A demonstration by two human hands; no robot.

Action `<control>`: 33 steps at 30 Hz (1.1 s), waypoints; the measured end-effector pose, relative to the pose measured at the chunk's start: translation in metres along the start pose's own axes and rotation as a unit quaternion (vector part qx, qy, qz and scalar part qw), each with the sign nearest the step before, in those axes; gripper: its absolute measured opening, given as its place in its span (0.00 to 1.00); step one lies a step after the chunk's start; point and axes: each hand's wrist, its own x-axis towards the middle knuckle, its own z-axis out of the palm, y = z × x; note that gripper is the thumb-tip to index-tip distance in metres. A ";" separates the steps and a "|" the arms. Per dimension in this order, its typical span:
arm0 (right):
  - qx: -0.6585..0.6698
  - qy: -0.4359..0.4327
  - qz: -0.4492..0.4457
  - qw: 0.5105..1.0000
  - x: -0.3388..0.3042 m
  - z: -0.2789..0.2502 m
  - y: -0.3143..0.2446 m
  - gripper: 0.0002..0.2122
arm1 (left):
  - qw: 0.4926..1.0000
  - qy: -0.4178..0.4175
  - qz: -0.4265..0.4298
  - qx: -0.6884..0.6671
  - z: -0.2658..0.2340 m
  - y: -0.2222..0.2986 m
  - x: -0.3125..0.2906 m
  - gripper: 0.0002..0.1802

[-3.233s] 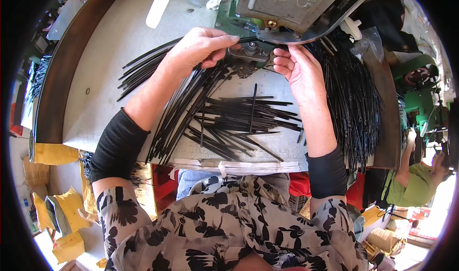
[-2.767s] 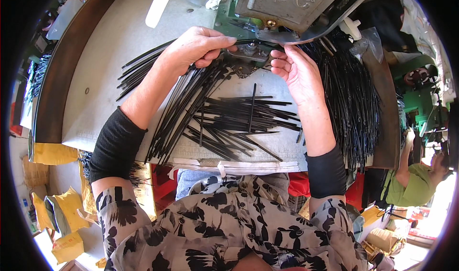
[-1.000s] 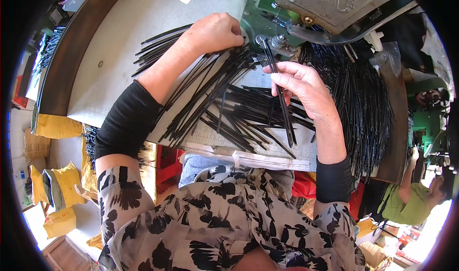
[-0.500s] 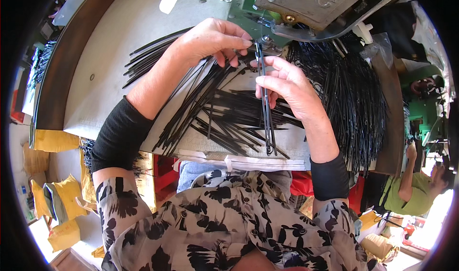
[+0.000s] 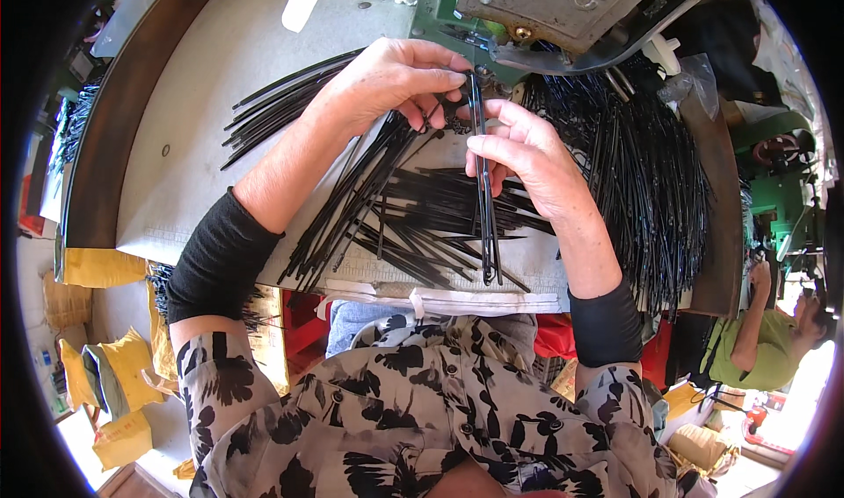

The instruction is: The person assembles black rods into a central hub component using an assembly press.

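Note:
Held upright over the table is a slim, jointed black umbrella rib, made of narrow rods lying side by side. My right hand pinches its upper part between thumb and fingers. At its top end, the thumb and forefinger of my left hand are pressed together; the other fingers curl beneath, near a small dark piece I cannot make out. Loose black ribs lie below my left hand, and more ribs lie crosswise behind the held one. Another bunch is left of my left wrist.
A green machine with a grey metal cover stands just beyond my hands. A thick heap of black ribs is at the right. A brown raised edge borders the table. A person in green works farther right.
The view has shifted slightly. The held rib's rods, spread a little before, now lie closer together. Both hands keep nearly the same place and grip.

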 end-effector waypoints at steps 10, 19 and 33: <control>0.032 0.027 -0.022 0.999 0.001 -0.003 -0.001 0.17 | 0.999 -0.006 0.051 0.010 0.007 0.005 0.010 0.18; 0.047 0.031 -0.010 0.998 0.003 -0.007 0.002 0.17 | 0.997 -0.012 0.050 0.055 0.005 0.006 0.017 0.19; 0.054 0.035 0.001 0.998 0.004 -0.008 0.003 0.16 | 0.996 -0.027 0.042 0.070 0.002 0.010 0.019 0.19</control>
